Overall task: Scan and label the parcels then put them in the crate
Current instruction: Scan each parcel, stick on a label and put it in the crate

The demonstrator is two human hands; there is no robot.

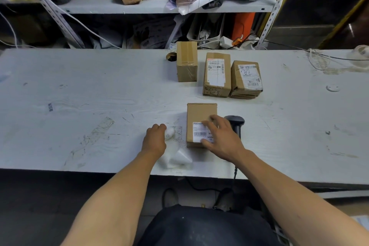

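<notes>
So we've got a small cardboard parcel [200, 118] lying flat near the front edge of the table [79, 90], plain brown with squared corners. A white barcode label [200, 133] sits on its near half, and our right hand [223, 139] lies over it with fingers spread and pressing flat on the label. Just left of the parcel, our left hand [154, 139] is curled round a crumpled white bit of backing paper [169, 133]; more white paper scraps [177, 158] lie at the near edge. Touching distance to the right, a black handheld scanner [236, 124] lies on the table, its cable dropping over the front edge.

Farther back are three more taped cardboard boxes: an unlabelled one [186, 62], a labelled middle one [217, 75] with pen scribbles, and a crumpled labelled one [246, 79] touching it on the right. The tabletop is scuffed white wood grain, with lots of open room left and far right. A cluttered metal shelf [119, 5] runs behind.
</notes>
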